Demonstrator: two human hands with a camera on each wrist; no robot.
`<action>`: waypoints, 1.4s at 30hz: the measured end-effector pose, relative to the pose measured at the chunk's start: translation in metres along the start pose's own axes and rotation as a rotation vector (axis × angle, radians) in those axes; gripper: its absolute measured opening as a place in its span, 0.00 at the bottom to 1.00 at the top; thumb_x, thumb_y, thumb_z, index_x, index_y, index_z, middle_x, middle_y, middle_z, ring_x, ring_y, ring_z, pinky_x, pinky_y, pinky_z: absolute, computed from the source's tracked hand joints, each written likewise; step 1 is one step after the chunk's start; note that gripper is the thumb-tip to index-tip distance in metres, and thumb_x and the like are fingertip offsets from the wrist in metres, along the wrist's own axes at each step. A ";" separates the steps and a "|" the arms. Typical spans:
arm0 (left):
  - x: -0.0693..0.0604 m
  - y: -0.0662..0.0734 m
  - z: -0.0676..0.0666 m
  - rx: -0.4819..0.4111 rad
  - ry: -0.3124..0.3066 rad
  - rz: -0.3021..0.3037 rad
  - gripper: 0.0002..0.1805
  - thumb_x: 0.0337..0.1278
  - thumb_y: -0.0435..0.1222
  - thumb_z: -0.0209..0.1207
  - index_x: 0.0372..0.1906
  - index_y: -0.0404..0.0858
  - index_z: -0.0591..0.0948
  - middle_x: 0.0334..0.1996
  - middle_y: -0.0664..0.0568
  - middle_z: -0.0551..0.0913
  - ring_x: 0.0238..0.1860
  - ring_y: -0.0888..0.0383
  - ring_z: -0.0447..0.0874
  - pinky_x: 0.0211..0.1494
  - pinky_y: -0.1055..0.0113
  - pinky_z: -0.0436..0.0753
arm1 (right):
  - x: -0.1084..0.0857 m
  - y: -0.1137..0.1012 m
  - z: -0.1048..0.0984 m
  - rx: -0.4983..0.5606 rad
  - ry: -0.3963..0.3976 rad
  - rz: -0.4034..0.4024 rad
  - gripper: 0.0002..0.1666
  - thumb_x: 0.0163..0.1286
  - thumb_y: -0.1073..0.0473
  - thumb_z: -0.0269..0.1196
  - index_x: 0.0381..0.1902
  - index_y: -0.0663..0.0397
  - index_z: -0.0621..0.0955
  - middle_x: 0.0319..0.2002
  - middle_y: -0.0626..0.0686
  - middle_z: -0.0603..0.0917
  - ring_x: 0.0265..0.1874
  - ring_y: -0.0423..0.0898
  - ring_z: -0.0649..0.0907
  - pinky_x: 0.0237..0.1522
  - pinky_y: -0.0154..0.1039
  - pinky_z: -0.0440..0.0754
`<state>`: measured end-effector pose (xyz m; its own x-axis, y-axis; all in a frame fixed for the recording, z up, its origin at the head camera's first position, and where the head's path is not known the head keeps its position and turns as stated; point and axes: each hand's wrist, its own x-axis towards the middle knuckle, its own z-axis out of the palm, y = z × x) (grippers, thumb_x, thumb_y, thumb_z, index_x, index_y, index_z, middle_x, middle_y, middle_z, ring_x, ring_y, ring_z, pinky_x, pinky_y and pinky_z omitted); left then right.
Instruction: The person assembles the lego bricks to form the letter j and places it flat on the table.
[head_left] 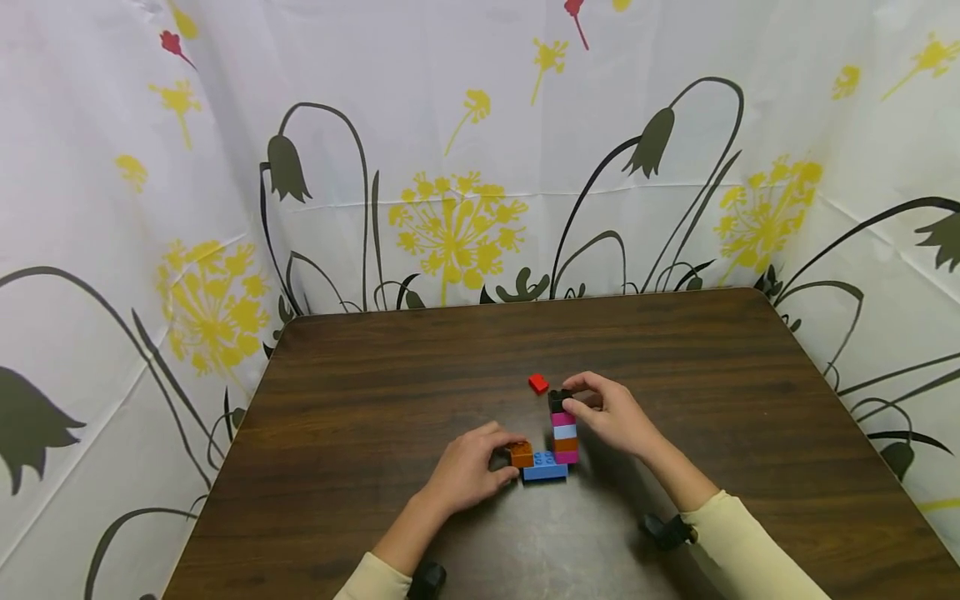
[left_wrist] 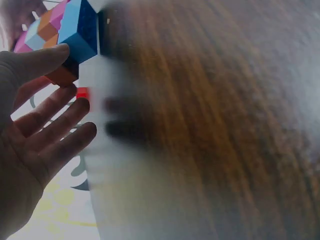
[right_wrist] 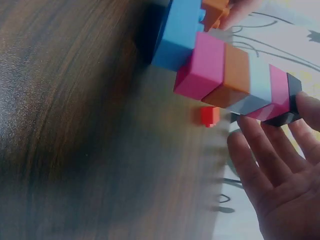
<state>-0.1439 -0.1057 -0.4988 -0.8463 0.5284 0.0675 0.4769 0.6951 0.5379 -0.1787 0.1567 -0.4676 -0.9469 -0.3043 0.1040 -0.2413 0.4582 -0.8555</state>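
Note:
A blue toy building brick [head_left: 546, 472] lies on the table as a base. On its right end stands a tower: a pink brick [right_wrist: 207, 62] lowest, then an orange brick [right_wrist: 235, 72], a light blue brick [head_left: 565, 432], another pink brick [head_left: 562, 419] and a black brick [head_left: 557, 401] on top. My right hand [head_left: 617, 419] pinches the black brick between thumb and fingers. At the base's left end sits a separate orange brick [head_left: 521, 455], gripped by my left hand [head_left: 467, 468]. In the left wrist view, the thumb [left_wrist: 45, 60] lies near the blue brick; the index finger is partly hidden.
A small red brick [head_left: 538, 383] lies loose behind the tower, near the right fingertips. The dark wood-grain table [head_left: 360, 392] extends around the bricks. Behind its far edge hangs a white curtain [head_left: 480, 142] printed with flowers.

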 end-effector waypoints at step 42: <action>-0.006 -0.008 0.004 0.029 0.037 -0.010 0.18 0.55 0.43 0.69 0.52 0.48 0.86 0.41 0.63 0.83 0.45 0.62 0.81 0.48 0.58 0.79 | 0.032 0.044 0.028 -0.236 -0.066 0.019 0.19 0.75 0.65 0.52 0.60 0.57 0.80 0.49 0.56 0.80 0.44 0.50 0.78 0.49 0.51 0.75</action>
<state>-0.1416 -0.1122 -0.5072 -0.8588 0.5038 0.0933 0.4749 0.7144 0.5138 -0.2136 0.1442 -0.5163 -0.9375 -0.3445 0.0489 -0.2739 0.6442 -0.7141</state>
